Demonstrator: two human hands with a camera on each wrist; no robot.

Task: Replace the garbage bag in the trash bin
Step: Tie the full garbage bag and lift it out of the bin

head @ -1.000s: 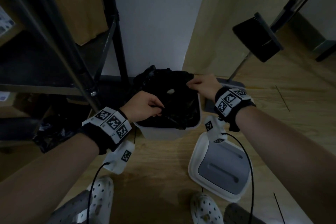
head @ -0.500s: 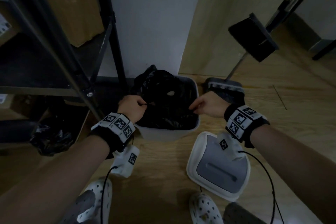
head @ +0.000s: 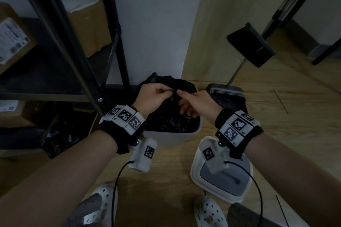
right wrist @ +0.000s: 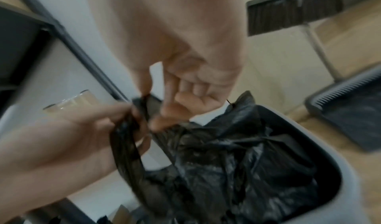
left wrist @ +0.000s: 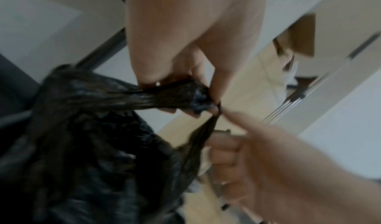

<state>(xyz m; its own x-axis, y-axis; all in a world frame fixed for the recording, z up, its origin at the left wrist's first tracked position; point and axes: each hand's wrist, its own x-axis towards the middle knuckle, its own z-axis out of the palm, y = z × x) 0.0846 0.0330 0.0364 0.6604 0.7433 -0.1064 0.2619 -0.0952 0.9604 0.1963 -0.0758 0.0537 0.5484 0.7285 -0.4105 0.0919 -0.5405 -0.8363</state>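
Note:
A white trash bin (head: pixel 171 137) stands on the wooden floor against the wall, with a crumpled black garbage bag (head: pixel 166 120) inside it. Both hands meet above the bin's middle. My left hand (head: pixel 158 96) pinches a gathered strand of the bag (left wrist: pixel 164 95) between thumb and fingers. My right hand (head: pixel 191 103) pinches another strand of the bag (right wrist: pixel 142 107) close beside it. The bag's body (right wrist: pixel 226 162) hangs down into the bin (right wrist: pixel 329 170). The bin's white and grey lid (head: pixel 221 177) lies on the floor to the right, apart from the bin.
A black metal shelf rack (head: pixel 77 72) with cardboard boxes (head: pixel 86 24) stands at the left, right beside the bin. A dustpan (head: pixel 227 96) and broom (head: pixel 251 46) stand at the right. Another black bag (head: pixel 57 142) lies under the rack. My white shoes (head: pixel 208 212) are below.
Both hands have moved from the bin's left and right edges toward the middle, drawing the bag's edges together until the fingertips almost touch above the bin.

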